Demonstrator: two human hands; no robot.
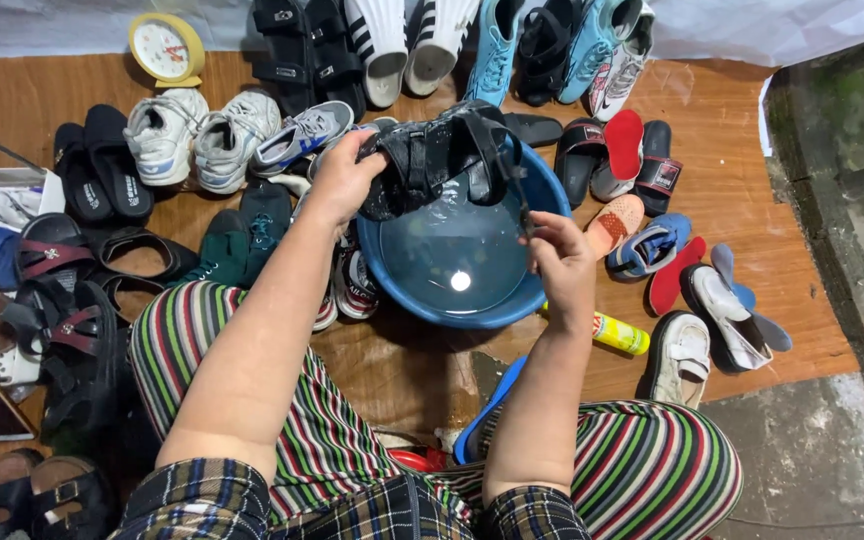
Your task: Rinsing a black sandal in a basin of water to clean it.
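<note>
black sandal (432, 160) above the blue basin (542, 290), long axis left-right | left hand (345, 180) clamps its left end, nearer | right hand (557, 262) pinches a dangling strap (515, 185) over the basin's right rim

Black sandal (437, 155) was held over blue basin (537, 285). Trousers (642, 460) were striped green, red and white; shirt (252, 505) was dark plaid. Clock (166, 47) had yellow rim, white face. Spray can (617, 333) was yellow. Sneakers (200, 133) were white-grey; slides (407, 45) were black-and-white striped. Insoles (624, 145) were red. Floor (12, 100) was brown wood grain
</note>
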